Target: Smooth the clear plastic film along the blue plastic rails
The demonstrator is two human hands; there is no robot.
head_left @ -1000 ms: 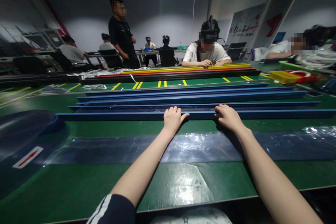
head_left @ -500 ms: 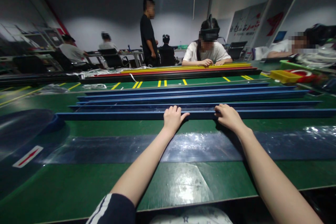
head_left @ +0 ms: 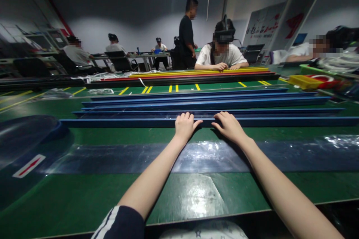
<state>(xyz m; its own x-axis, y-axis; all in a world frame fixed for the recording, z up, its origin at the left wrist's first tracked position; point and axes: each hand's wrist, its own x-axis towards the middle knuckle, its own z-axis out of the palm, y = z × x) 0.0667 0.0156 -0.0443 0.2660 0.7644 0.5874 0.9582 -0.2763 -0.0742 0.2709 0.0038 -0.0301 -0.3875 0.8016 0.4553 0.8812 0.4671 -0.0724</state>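
Observation:
A long blue strip [head_left: 280, 121] lies across the green table, nearest to me of several blue strips. My left hand [head_left: 185, 127] rests over its middle, fingers bent over the far edge and thumb stretched to the right, gripping it. Just to the right, my right hand [head_left: 228, 125] is on the same strip, its fingertips over the top and its thumb apart at the near side. Between the two thumbs a short piece of the strip shows. Nearer to me a clear plastic sheet [head_left: 112, 158] lies flat, running left into a coil.
Beyond the blue strips are yellow [head_left: 168, 74], red and black strips. A person [head_left: 221, 54] leans over them. On the right stand a yellow tray [head_left: 304, 81] and a green bin. The clear coil [head_left: 22, 145] with a red arrow label is at left.
My right hand has slid left along the strip, closer to my left hand, and its thumb has spread. My left hand has stayed put. The standing person has moved right.

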